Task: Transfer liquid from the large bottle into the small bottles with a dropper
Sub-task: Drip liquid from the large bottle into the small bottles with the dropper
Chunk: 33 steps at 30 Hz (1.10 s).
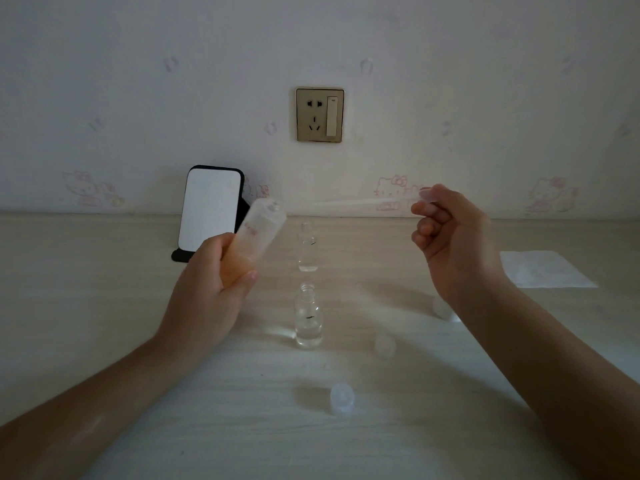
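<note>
My left hand (211, 289) grips the large translucent bottle (258, 230), lifted off the table and tilted to the right, its open mouth up. My right hand (450, 237) pinches the bulb end of a clear plastic dropper (360, 203), which lies nearly level in the air with its tip pointing left toward the bottle's mouth, a short gap away. Two small clear glass bottles stand uncapped between my hands: the near one (309, 318) and the far one (307, 249), each with some clear liquid at the bottom and a black mark on its side.
Three pale caps lie loose on the wooden table: one near the front (342, 399), one right of the near bottle (385, 345), one partly under my right wrist (440, 308). A phone on a black stand (209, 209) leans at the back left. A white tissue (543, 269) lies at right.
</note>
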Each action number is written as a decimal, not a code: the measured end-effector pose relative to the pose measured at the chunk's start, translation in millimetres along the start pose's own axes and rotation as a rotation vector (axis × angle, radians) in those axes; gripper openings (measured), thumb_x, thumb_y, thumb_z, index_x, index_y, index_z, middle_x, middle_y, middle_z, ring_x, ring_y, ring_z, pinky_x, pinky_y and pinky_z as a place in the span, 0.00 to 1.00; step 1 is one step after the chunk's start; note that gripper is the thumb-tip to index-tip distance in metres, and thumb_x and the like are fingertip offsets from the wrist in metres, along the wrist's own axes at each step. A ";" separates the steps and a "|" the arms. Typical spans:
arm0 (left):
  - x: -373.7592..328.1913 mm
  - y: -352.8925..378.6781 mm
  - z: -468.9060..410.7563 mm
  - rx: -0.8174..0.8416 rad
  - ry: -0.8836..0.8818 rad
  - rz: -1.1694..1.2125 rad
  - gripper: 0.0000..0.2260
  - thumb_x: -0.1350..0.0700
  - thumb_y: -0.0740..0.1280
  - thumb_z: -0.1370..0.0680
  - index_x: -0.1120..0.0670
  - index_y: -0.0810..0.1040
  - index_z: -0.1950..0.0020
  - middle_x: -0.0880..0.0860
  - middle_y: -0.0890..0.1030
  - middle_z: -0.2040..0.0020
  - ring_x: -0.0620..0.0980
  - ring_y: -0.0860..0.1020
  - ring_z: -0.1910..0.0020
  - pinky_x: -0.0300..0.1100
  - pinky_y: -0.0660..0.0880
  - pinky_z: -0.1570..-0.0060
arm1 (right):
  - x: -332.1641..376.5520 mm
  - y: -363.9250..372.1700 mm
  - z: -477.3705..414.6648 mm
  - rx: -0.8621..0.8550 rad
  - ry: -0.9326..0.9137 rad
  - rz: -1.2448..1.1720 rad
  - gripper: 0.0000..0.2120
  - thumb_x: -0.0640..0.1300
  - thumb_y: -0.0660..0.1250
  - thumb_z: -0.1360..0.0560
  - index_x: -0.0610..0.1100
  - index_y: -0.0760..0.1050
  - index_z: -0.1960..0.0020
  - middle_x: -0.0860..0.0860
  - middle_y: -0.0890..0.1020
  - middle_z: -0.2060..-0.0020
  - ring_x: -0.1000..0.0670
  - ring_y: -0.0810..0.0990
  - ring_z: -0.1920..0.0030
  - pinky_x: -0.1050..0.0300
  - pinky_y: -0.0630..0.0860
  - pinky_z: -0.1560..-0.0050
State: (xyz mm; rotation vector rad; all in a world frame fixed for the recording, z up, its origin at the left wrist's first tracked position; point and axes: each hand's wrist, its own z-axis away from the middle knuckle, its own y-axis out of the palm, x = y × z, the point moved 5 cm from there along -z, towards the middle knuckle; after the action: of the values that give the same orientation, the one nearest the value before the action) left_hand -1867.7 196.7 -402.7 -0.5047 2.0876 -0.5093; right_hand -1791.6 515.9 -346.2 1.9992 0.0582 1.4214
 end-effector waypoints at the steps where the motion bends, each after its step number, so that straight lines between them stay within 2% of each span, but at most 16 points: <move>1: 1.9 -0.4 0.1 0.002 -0.036 0.057 0.20 0.51 0.75 0.23 0.44 0.74 0.33 0.38 0.81 0.48 0.43 0.81 0.47 0.42 0.75 0.51 | 1.0 -1.1 -0.2 -0.010 0.000 -0.006 0.07 0.41 0.68 0.20 0.43 0.80 0.57 0.49 0.79 0.67 0.54 0.72 0.73 0.61 0.71 0.72; 3: 5.1 -0.6 -0.4 -0.002 -0.095 0.163 0.17 0.46 0.74 0.26 0.41 0.75 0.39 0.37 0.83 0.49 0.41 0.83 0.49 0.43 0.78 0.51 | 2.0 -2.8 -0.5 -0.022 -0.004 -0.001 0.07 0.41 0.68 0.21 0.44 0.80 0.58 0.49 0.79 0.67 0.54 0.71 0.73 0.61 0.71 0.72; 6: 9.7 2.2 -2.0 0.009 -0.110 0.212 0.14 0.53 0.77 0.24 0.43 0.76 0.43 0.35 0.84 0.48 0.38 0.85 0.50 0.43 0.80 0.53 | 1.6 -2.6 -0.7 -0.019 -0.012 0.030 0.06 0.40 0.69 0.22 0.44 0.80 0.58 0.48 0.78 0.66 0.53 0.71 0.73 0.61 0.71 0.72; 8: 12.2 5.6 -2.6 0.043 -0.116 0.214 0.15 0.55 0.77 0.23 0.43 0.76 0.42 0.34 0.84 0.47 0.34 0.84 0.49 0.39 0.80 0.53 | 0.7 -1.9 -1.2 -0.018 -0.015 0.054 0.06 0.40 0.69 0.22 0.43 0.80 0.58 0.47 0.79 0.66 0.53 0.71 0.73 0.60 0.71 0.72; 12: 12.9 8.5 -4.0 0.096 -0.093 0.209 0.16 0.54 0.78 0.23 0.38 0.75 0.44 0.30 0.83 0.47 0.31 0.82 0.47 0.26 0.76 0.57 | -0.7 -1.2 -1.0 -0.002 -0.020 0.081 0.06 0.40 0.69 0.23 0.43 0.81 0.59 0.47 0.80 0.66 0.53 0.72 0.73 0.60 0.71 0.72; 15: 8.7 8.8 -2.5 0.102 -0.094 0.247 0.18 0.49 0.79 0.26 0.36 0.74 0.43 0.32 0.83 0.45 0.33 0.83 0.45 0.31 0.76 0.52 | -1.5 -1.6 -0.9 0.003 -0.024 0.092 0.05 0.41 0.70 0.24 0.43 0.81 0.59 0.47 0.81 0.66 0.53 0.72 0.73 0.60 0.71 0.72; 18: -1.4 -13.3 -1.8 -0.121 -0.012 0.337 0.17 0.44 0.73 0.27 0.35 0.72 0.42 0.36 0.80 0.44 0.37 0.80 0.46 0.37 0.75 0.47 | -2.0 -2.3 -2.0 -0.002 -0.017 0.087 0.05 0.41 0.69 0.23 0.43 0.79 0.58 0.48 0.80 0.67 0.53 0.72 0.73 0.61 0.71 0.72; 20: -15.6 -32.0 2.3 -0.254 0.143 0.355 0.11 0.48 0.69 0.23 0.38 0.71 0.42 0.38 0.77 0.46 0.38 0.77 0.49 0.34 0.73 0.48 | -1.3 -3.8 -2.7 -0.009 -0.014 0.084 0.05 0.41 0.69 0.22 0.42 0.79 0.57 0.47 0.80 0.66 0.53 0.72 0.73 0.60 0.71 0.72; 21: -23.4 -36.0 6.1 -0.264 0.210 0.357 0.10 0.50 0.68 0.21 0.40 0.72 0.42 0.39 0.77 0.47 0.39 0.76 0.50 0.33 0.72 0.47 | -0.8 -4.6 -2.8 -0.013 -0.015 0.083 0.05 0.41 0.69 0.22 0.42 0.79 0.57 0.47 0.80 0.66 0.53 0.72 0.73 0.60 0.71 0.72; 24: -48.1 -25.1 19.8 -0.100 0.302 0.363 0.06 0.51 0.68 0.20 0.45 0.75 0.44 0.43 0.80 0.51 0.44 0.78 0.52 0.34 0.73 0.48 | -0.1 -6.2 -2.8 -0.020 -0.018 0.081 0.04 0.41 0.69 0.24 0.42 0.79 0.56 0.47 0.79 0.66 0.52 0.72 0.73 0.59 0.71 0.71; 27: -62.5 -1.3 34.6 0.153 0.215 0.354 0.14 0.43 0.72 0.24 0.46 0.76 0.43 0.47 0.83 0.50 0.49 0.82 0.50 0.38 0.76 0.49 | 0.7 -7.3 -3.4 -0.029 -0.015 0.084 0.05 0.40 0.68 0.22 0.42 0.79 0.57 0.47 0.78 0.67 0.52 0.72 0.73 0.59 0.71 0.71; 29: -62.0 12.2 41.7 0.266 0.132 0.291 0.21 0.36 0.75 0.30 0.41 0.74 0.42 0.42 0.82 0.45 0.46 0.81 0.45 0.34 0.76 0.49 | 1.8 -8.0 -4.0 -0.035 -0.016 0.082 0.05 0.40 0.68 0.22 0.42 0.79 0.57 0.47 0.78 0.67 0.52 0.71 0.73 0.59 0.71 0.71; 31: -57.5 22.2 46.4 0.345 0.074 0.204 0.26 0.31 0.77 0.37 0.35 0.71 0.44 0.36 0.80 0.44 0.41 0.80 0.45 0.29 0.74 0.50 | 2.3 -8.2 -4.3 -0.033 -0.019 0.081 0.03 0.41 0.69 0.24 0.42 0.79 0.57 0.47 0.79 0.67 0.52 0.72 0.73 0.59 0.70 0.71; 33: -52.9 28.6 48.1 0.386 0.050 0.163 0.29 0.30 0.77 0.39 0.35 0.70 0.45 0.36 0.81 0.46 0.40 0.80 0.46 0.28 0.74 0.51 | 1.9 -7.4 -4.4 -0.026 -0.019 0.076 0.04 0.43 0.71 0.28 0.42 0.79 0.56 0.47 0.79 0.67 0.52 0.72 0.73 0.59 0.71 0.71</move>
State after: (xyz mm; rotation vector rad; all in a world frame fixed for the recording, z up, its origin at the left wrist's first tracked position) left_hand -1804.5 240.6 -406.6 -0.0979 1.9900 -0.8114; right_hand -1792.1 524.5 -347.9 2.0125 -0.0453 1.4432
